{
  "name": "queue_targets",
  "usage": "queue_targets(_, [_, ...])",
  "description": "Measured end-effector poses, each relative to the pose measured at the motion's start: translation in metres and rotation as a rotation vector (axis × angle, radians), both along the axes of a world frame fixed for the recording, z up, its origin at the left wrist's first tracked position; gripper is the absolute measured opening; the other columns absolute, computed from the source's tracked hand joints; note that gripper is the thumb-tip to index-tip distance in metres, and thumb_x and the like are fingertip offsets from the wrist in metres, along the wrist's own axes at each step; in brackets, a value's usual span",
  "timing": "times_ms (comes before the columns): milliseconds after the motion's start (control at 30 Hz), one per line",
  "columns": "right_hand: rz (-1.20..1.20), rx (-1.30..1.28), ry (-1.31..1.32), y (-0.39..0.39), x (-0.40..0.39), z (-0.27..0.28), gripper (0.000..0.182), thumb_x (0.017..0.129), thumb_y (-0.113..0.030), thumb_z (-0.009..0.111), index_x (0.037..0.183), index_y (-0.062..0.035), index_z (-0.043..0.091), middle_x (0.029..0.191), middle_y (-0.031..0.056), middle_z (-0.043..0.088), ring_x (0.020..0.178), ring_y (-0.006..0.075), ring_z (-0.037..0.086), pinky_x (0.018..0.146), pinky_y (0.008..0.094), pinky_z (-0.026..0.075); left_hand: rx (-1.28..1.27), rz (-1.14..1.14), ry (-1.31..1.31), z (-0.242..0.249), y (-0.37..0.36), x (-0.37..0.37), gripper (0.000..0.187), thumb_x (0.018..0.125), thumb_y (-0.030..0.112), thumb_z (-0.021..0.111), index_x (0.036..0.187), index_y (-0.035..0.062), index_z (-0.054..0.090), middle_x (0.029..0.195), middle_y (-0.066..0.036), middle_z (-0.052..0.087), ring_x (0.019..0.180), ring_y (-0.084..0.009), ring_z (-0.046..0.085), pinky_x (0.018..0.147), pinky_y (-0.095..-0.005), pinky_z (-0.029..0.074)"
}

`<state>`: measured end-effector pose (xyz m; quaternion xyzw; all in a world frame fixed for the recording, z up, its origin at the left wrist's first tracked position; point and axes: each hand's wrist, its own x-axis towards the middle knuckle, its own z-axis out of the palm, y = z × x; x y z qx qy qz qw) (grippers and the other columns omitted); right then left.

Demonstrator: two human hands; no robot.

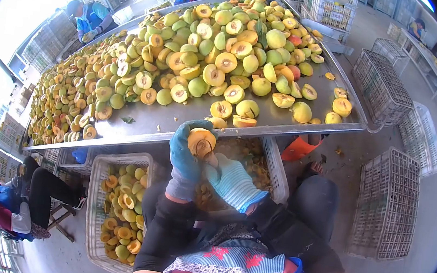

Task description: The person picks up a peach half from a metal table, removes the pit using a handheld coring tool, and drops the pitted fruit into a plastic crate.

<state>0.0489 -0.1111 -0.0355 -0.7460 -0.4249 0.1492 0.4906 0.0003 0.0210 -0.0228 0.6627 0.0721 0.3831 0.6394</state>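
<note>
My left hand [184,157], in a blue glove, is closed around a halved yellow peach [201,141], its cut face turned up toward me. Close beside it, my right hand [232,179], in a striped light-blue and white glove, has its fingers curled against the cut face. A thin dark curved line shows over the flesh there, perhaps a small tool's loop, but what the fingers grip is hidden. Both hands are just below the edge of a metal table [279,129] heaped with peach halves [226,62]. Under my right hand stands a crate [275,168] with brownish scraps.
A white crate [92,197] of peach halves stands at my left. Several plastic crates [386,203] stand on the floor at right. A seated person [8,203] is at left; other people [88,21] work along the table's far side.
</note>
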Motion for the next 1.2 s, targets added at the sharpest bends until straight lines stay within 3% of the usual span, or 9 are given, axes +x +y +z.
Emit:
queue_targets(67, [-0.025,0.048,0.014,0.002,-0.005,-0.003,0.040,0.095,-0.041,0.053,0.095,-0.0012,0.055,0.076,0.0275,0.063,0.076,0.0481,0.062,0.066,0.0543,0.050,0.076,0.030,0.081,-0.003,0.007,-0.001,0.053,0.099,0.041,0.039,0.108,-0.0059,0.061,0.101,-0.018,0.067,0.088,-0.0294,0.067,0.086,-0.0385,0.054])
queue_targets(267, [-0.105,0.094,-0.026,0.006,-0.016,-0.017,0.037,0.095,-0.038,0.054,0.100,-0.0020,0.052,0.076,0.0264,0.062,0.076,0.0485,0.062,0.065,0.0538,0.050,-0.315,-0.067,-0.164,0.009,-0.021,0.006,0.055,0.101,0.043,0.035,0.109,-0.0062,0.060,0.096,-0.018,0.069,0.090,-0.0250,0.067,0.086,-0.0337,0.053])
queue_targets(500, [-0.029,0.192,0.016,0.004,-0.015,-0.007,0.035,0.095,-0.036,0.055,0.096,-0.0009,0.054,0.084,0.0253,0.063,0.079,0.0476,0.062,0.067,0.0523,0.051,-0.233,-0.010,-0.123,-0.004,-0.012,0.003,0.056,0.100,0.043,0.036,0.109,-0.0061,0.061,0.097,-0.018,0.068,0.088,-0.0259,0.067,0.084,-0.0351,0.054])
queue_targets(667, [0.000,0.068,-0.031,0.004,-0.013,-0.018,0.034,0.096,-0.035,0.053,0.097,-0.0011,0.056,0.087,0.0256,0.062,0.082,0.0467,0.062,0.070,0.0514,0.051,-0.019,0.020,-0.017,-0.005,-0.005,-0.003,0.052,0.100,0.040,0.037,0.107,-0.0062,0.061,0.095,-0.019,0.068,0.085,-0.0277,0.067,0.083,-0.0362,0.055])
queue_targets(767, [-0.004,0.090,-0.031,0.005,-0.016,-0.018,0.035,0.096,-0.036,0.053,0.097,-0.0011,0.056,0.088,0.0255,0.063,0.082,0.0465,0.062,0.070,0.0513,0.051,-0.057,0.048,-0.006,-0.006,-0.007,-0.002,0.053,0.100,0.041,0.036,0.107,-0.0062,0.060,0.093,-0.018,0.068,0.084,-0.0259,0.067,0.082,-0.0350,0.055])
queue_targets(867, [-0.011,0.156,0.042,0.003,-0.017,-0.011,0.036,0.095,-0.037,0.053,0.098,-0.0007,0.057,0.088,0.0253,0.063,0.082,0.0463,0.063,0.071,0.0518,0.051,-0.259,-0.045,-0.128,-0.002,-0.017,-0.001,0.053,0.100,0.040,0.036,0.106,-0.0062,0.061,0.092,-0.016,0.068,0.083,-0.0246,0.067,0.082,-0.0341,0.054])
queue_targets(967, [0.007,0.031,0.015,0.004,-0.011,-0.019,0.036,0.096,-0.036,0.053,0.098,-0.0001,0.058,0.088,0.0261,0.064,0.084,0.0462,0.062,0.073,0.0511,0.051,-0.164,0.048,-0.022,-0.003,-0.017,-0.002,0.053,0.100,0.040,0.036,0.106,-0.0058,0.062,0.092,-0.015,0.068,0.083,-0.0237,0.067,0.082,-0.0336,0.054])
queue_targets(1067, [0.018,-0.020,-0.009,0.004,-0.009,-0.024,0.036,0.096,-0.035,0.053,0.099,0.0010,0.059,0.088,0.0273,0.064,0.086,0.0460,0.063,0.075,0.0491,0.052,0.183,0.082,0.109,0.000,-0.008,-0.006,0.052,0.101,0.038,0.035,0.106,-0.0050,0.063,0.093,-0.015,0.068,0.083,-0.0227,0.066,0.082,-0.0331,0.054])
queue_targets(1200, [0.042,0.097,0.231,-0.003,-0.016,-0.006,0.038,0.096,-0.034,0.052,0.102,0.0020,0.061,0.089,0.0275,0.066,0.086,0.0453,0.064,0.075,0.0472,0.052,0.021,-0.012,0.111,0.007,-0.005,-0.006,0.050,0.102,0.036,0.035,0.106,-0.0043,0.064,0.094,-0.015,0.069,0.083,-0.0222,0.067,0.082,-0.0326,0.054])
